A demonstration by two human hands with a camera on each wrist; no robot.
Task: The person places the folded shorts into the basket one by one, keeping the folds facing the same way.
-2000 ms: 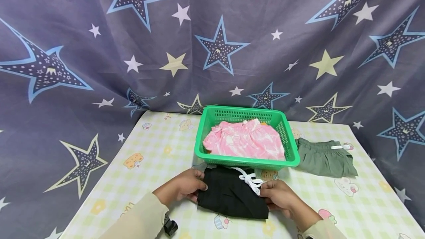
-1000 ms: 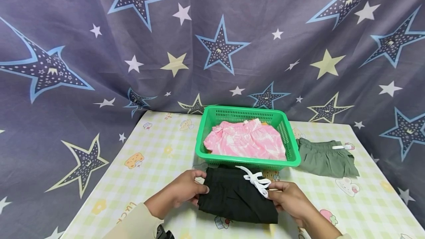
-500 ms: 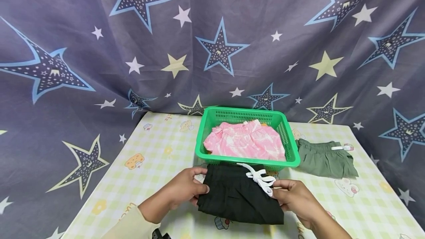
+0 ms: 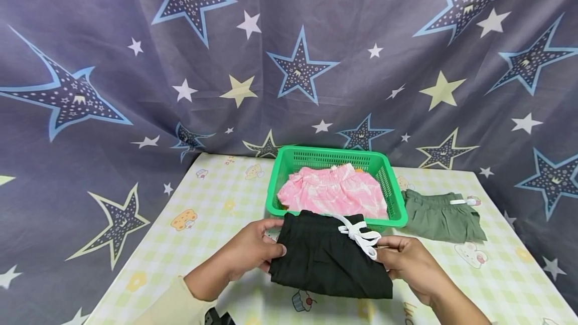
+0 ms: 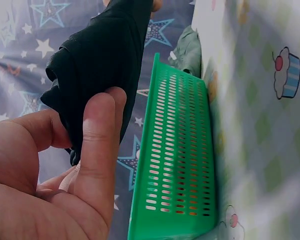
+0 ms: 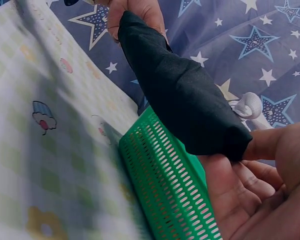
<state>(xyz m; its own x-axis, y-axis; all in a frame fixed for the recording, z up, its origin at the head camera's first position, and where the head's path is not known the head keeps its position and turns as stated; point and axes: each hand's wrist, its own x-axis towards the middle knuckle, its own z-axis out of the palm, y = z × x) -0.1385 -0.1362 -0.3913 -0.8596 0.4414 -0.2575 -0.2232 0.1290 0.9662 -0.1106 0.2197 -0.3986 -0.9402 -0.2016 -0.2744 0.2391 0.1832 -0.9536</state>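
Note:
Folded black shorts [image 4: 329, 262] with a white drawstring bow [image 4: 359, 236] hang above the table between my two hands. My left hand [image 4: 253, 250] pinches their left side, thumb in front and fingers behind. At the other side my right hand [image 4: 408, 260] grips the edge beside the bow. In the head view the waistband overlaps the front rim of a green basket [image 4: 272, 197]. Pink-and-white shorts [image 4: 331, 194] lie in that basket. Both wrist views show the dark cloth [image 5: 102, 60] raised clear of the tabletop, with the basket's slotted wall [image 6: 165, 175] beyond.
Dark green shorts [image 4: 444, 217] with a white drawstring lie right of the basket. A checked cloth with cartoon prints covers the table [image 4: 212, 204]. Behind it hangs a grey curtain [image 4: 289, 114] printed with stars.
Both hands have lifted the black shorts from the table toward the basket's front rim. The right hand has also shifted right, and the cloth is spread wider. Basket and other shorts have not moved.

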